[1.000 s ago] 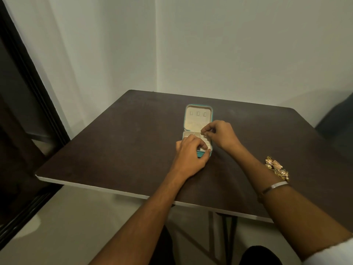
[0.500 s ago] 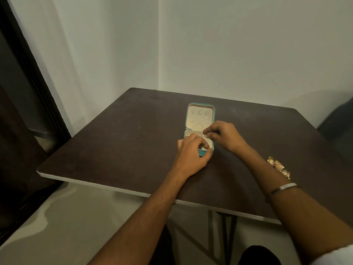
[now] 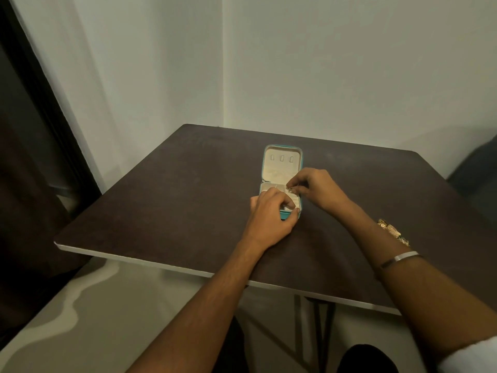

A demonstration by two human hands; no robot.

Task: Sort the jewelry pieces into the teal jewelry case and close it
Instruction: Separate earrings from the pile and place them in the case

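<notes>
Open on the dark brown table (image 3: 172, 200), toward its far side: the teal jewelry case (image 3: 283, 168), cream-lined lid laid flat away from the viewer, three small loops in a row near the lid's top edge. Over the near half of the case, the left hand (image 3: 271, 214), fingers curled around the tray's front edge, thumb against the teal corner. At the tray's right rim, the right hand (image 3: 317, 189), fingertips (image 3: 291, 188) pinched together on a small pale piece of jewelry too tiny to identify. Behind the right forearm, well apart from the case: a cluster of gold jewelry (image 3: 392, 232) lying on the tabletop. Around the right wrist, a silver bangle (image 3: 403, 257). Behind the table, plain pale walls meeting in a corner.
</notes>
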